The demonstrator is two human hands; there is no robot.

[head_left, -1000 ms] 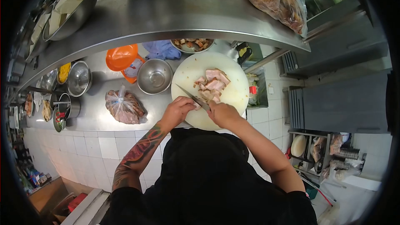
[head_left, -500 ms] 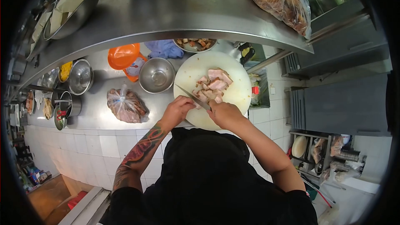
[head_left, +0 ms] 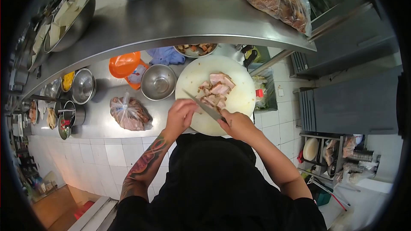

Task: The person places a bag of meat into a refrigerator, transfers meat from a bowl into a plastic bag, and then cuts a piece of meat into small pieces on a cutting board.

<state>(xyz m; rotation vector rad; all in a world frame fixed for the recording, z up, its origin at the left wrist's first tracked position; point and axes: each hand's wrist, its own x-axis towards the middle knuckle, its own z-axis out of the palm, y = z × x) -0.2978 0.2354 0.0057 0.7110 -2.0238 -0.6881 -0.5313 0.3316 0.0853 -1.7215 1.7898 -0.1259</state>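
At the near left edge of the board (head_left: 242, 99), the left hand (head_left: 181, 114) is bunched with its fingertips drawn close together; whether a scrap of meat is pinched there, I cannot tell. The right hand (head_left: 237, 125), at the near right edge, is clamped round the handle of the knife (head_left: 208, 109), whose long, tapering blade slants across the board, its tip pointing up and left past the other hand's fingers. Those fingertips look very near the edge, so a nick seems the main danger if the blade swings left or slips on fat. The meat (head_left: 220, 89) lies in a loose heap just beyond the knife, mid-board: pale pink, moist-looking, irregular slabs with browned rims. Stray pieces could skid on the smooth, round, off-white surface if pushed sideways. Left of the board sit a shiny round bowl (head_left: 158, 83) and, farther left, a knotted clear bag (head_left: 129, 113), lumpy and creased. Beyond the board are a rumpled blue cloth (head_left: 166, 55) and the brushed-metal shelf (head_left: 192, 23).
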